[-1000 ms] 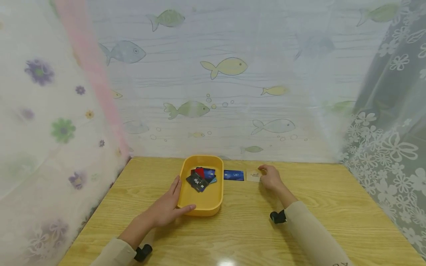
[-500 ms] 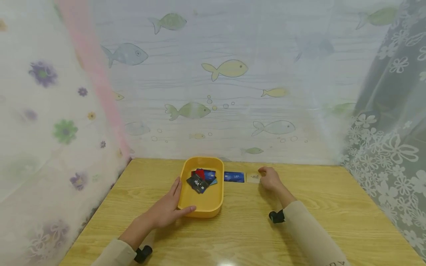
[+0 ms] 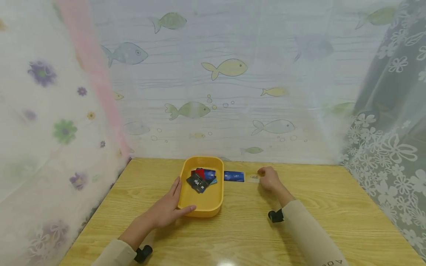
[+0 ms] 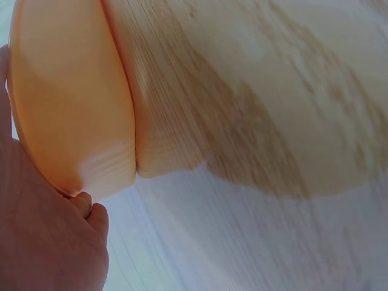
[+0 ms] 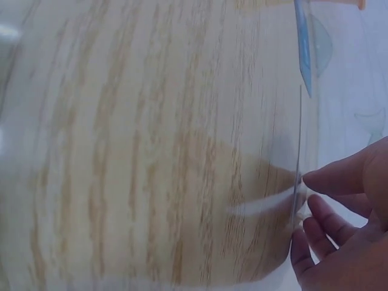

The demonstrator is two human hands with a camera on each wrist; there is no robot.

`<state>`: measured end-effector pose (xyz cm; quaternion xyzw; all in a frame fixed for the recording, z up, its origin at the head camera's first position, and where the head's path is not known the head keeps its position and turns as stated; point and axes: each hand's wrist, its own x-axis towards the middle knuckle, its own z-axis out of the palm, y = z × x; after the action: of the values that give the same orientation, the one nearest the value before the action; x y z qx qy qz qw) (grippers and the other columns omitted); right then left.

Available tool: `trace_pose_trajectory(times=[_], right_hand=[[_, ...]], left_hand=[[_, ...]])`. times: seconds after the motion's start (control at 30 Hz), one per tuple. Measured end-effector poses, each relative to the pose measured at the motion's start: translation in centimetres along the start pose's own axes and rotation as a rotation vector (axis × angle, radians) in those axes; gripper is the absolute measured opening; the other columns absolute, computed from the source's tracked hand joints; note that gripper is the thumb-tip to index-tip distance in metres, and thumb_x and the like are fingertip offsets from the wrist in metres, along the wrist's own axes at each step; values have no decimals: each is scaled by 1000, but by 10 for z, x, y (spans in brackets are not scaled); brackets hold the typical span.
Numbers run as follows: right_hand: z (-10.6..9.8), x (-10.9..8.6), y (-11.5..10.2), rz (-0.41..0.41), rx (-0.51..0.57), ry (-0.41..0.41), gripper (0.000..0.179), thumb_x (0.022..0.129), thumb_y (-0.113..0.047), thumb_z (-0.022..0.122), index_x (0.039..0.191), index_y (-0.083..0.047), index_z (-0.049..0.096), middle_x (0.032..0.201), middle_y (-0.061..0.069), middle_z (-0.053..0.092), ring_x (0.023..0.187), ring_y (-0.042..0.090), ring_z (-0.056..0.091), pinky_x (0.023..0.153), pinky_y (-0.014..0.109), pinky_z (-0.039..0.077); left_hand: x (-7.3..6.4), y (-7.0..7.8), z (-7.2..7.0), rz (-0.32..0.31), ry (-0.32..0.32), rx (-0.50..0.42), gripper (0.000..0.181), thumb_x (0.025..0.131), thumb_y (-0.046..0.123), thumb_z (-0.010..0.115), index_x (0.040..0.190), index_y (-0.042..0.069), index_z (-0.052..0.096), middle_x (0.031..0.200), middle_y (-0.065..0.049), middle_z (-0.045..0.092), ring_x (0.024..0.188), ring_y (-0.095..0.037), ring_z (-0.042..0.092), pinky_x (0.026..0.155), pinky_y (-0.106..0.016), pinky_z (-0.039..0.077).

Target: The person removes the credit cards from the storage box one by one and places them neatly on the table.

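In the head view my left hand point(image 3: 163, 208) holds the yellow plastic tray point(image 3: 219, 199) at its near left corner, fingers along the outer left wall and thumb over the near rim. The left wrist view shows the tray's orange-looking wall point(image 4: 79, 109) close beside the palm. Several bank-style cards point(image 3: 199, 183), black, red and blue, lie in a loose pile inside. My right hand point(image 3: 271, 180) pinches the right end of a pale gold card point(image 3: 252, 177); its fingers cover that end. Left of this card, a blue VIP card point(image 3: 234, 176) lies against the tray's right side.
A wooden table point(image 3: 233, 236) with light grain carries everything. Behind it hangs a fish-print curtain point(image 3: 219, 111), close to the table's far edge. Flowered fabric point(image 3: 43, 147) stands at the left and a white lace curtain point(image 3: 382, 147) at the right.
Both hands, the tray and the cards keep almost the same places. Only the head view has shifted slightly, and the light on the gold card differs a little.
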<state>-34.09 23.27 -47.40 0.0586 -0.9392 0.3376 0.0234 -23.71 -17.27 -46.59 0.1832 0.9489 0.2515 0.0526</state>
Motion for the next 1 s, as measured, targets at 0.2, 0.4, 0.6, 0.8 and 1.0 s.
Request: trace_pose_trajectory(times=[0.2,0.4,0.6,0.8,1.0], right_hand=[[2,-2,1,5,-4,4,48,78,13,45,123,17,62,130,34,59,128,53,49,107,59,43],[4,-7,2,18,9,1,52,78,14,44,127,15,61,132,36,57,129,53,48,107,59,43],[-1,-12,-2,67,97,-2,50,87,11,42,135,11,56,142,38,48,132,53,46,93,52,49],[-7,-14,-13,42,128,12,43,95,5,46,136,8,57,142,34,48,129,51,47,84,48,48],[-4,-19,-27,24,174,33,40,96,2,50,134,9,58,138,31,52,129,47,48,101,59,46]], left_hand=[[1,-1,1,8,4,6,112,95,69,56,163,0,0,171,-14,-7,152,-41,24,119,-55,30],[0,0,2,5,-2,2,112,95,68,57,163,0,0,171,-15,-7,151,-42,25,118,-55,31],[-1,1,2,-4,-18,-8,112,95,69,57,163,0,-1,171,-14,-9,152,-42,24,119,-55,30],[-1,1,0,-4,-15,0,112,95,70,55,163,0,-1,171,-13,-11,152,-40,23,119,-55,30],[0,1,-1,2,-9,2,112,95,69,56,163,0,-1,171,-15,-8,152,-41,25,118,-55,32]])
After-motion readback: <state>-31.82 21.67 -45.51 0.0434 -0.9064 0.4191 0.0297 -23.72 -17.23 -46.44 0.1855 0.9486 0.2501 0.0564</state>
